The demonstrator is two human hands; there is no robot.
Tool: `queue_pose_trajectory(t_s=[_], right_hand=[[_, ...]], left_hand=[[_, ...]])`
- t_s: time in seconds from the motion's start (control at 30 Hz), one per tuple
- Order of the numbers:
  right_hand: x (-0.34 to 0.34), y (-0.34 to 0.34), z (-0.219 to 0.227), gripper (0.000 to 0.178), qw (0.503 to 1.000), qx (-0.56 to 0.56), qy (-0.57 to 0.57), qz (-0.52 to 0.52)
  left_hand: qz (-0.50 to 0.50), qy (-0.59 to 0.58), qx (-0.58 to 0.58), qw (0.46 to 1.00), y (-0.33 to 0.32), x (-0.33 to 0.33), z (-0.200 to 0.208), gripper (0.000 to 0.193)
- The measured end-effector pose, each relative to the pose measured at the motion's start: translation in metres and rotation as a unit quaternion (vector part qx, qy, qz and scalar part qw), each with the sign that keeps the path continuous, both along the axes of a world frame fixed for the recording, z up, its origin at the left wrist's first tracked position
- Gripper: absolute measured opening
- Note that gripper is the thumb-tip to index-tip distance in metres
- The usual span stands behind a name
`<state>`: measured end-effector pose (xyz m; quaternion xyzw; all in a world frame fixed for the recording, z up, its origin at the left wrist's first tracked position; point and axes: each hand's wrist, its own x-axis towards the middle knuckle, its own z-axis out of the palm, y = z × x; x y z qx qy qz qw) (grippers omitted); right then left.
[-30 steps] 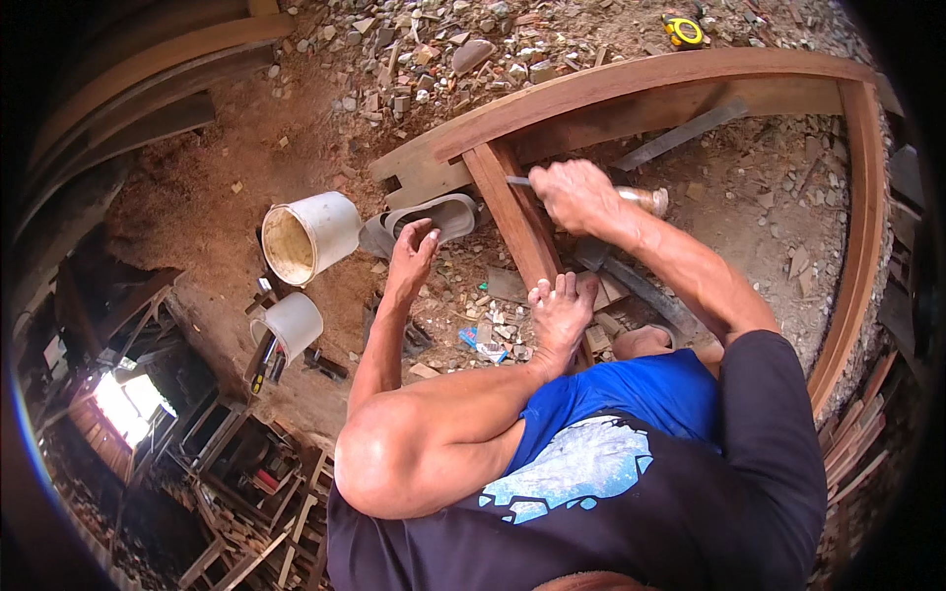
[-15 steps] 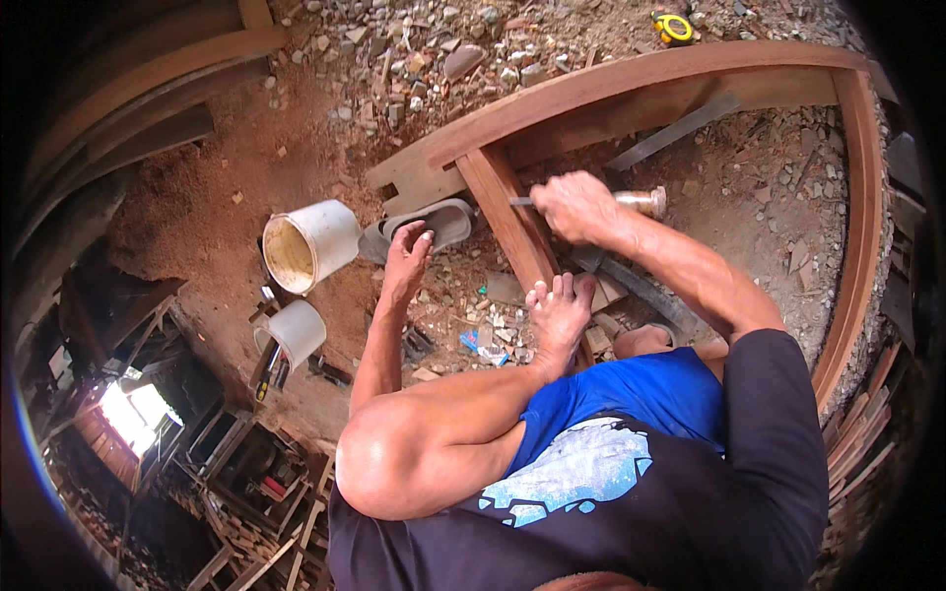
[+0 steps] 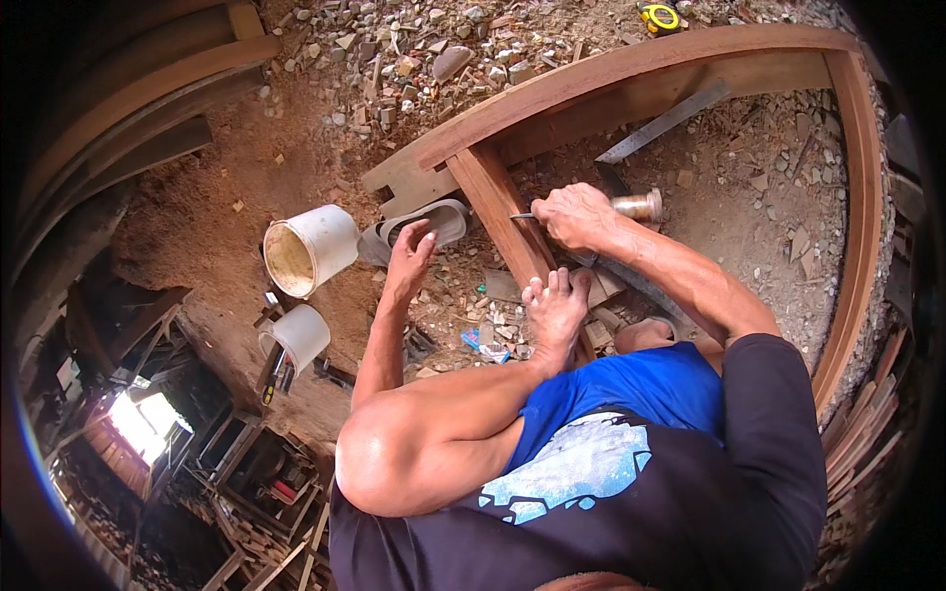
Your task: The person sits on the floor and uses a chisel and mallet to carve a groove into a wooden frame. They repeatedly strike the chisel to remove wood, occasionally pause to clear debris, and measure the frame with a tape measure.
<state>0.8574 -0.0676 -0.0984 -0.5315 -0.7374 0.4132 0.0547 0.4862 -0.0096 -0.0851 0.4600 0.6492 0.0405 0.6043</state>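
My right hand (image 3: 574, 215) is closed around a chisel (image 3: 522, 216), its narrow metal blade reaching left over the short wooden crosspiece (image 3: 500, 217). Whether the tip touches the wood I cannot tell. Past my fist, by the wrist, shows a pale brown cylinder (image 3: 639, 206), which may be the chisel's handle. My left hand (image 3: 412, 254) holds nothing, its fingers loosely bent and apart, just in front of a grey sandal (image 3: 448, 223). My bare foot (image 3: 557, 313) rests against the near end of the crosspiece. A curved wooden frame (image 3: 631, 64) joins the crosspiece at its far end.
Two white buckets (image 3: 330, 246) (image 3: 302, 332) stand at the left, with tools at the smaller one. A flat metal strip (image 3: 665, 123) leans inside the frame. A yellow tape measure (image 3: 660, 18) lies beyond it among rubble (image 3: 453, 64). Wood scraps (image 3: 271, 512) are piled at lower left.
My right hand and the chisel have shifted slightly toward me along the crosspiece, and the blade looks turned a little. My left hand stays nearly where it was. The whole view has shifted slightly.
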Motion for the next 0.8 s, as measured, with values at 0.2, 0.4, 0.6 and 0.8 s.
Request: queue_pose_trajectory(t_s=[0.2,0.4,0.6,0.8], right_hand=[[0.006,0.067,-0.002,0.010,0.998,0.063,0.003,-0.024],[-0.001,0.014,0.018,0.016,0.999,-0.026,-0.028,0.032],[0.010,0.067,0.018,0.013,0.995,0.040,-0.027,-0.083],[-0.001,0.051,0.013,0.015,1.000,0.018,-0.016,-0.009]], left_hand=[[-0.070,0.040,0.047,0.996,0.003,0.011,0.023,0.049],[-0.028,0.035,0.027,0.999,0.005,0.001,0.002,0.049],[-0.051,0.012,0.032,0.998,0.015,0.015,0.023,0.048],[-0.018,0.051,0.033,0.998,-0.004,-0.023,0.002,0.050]])
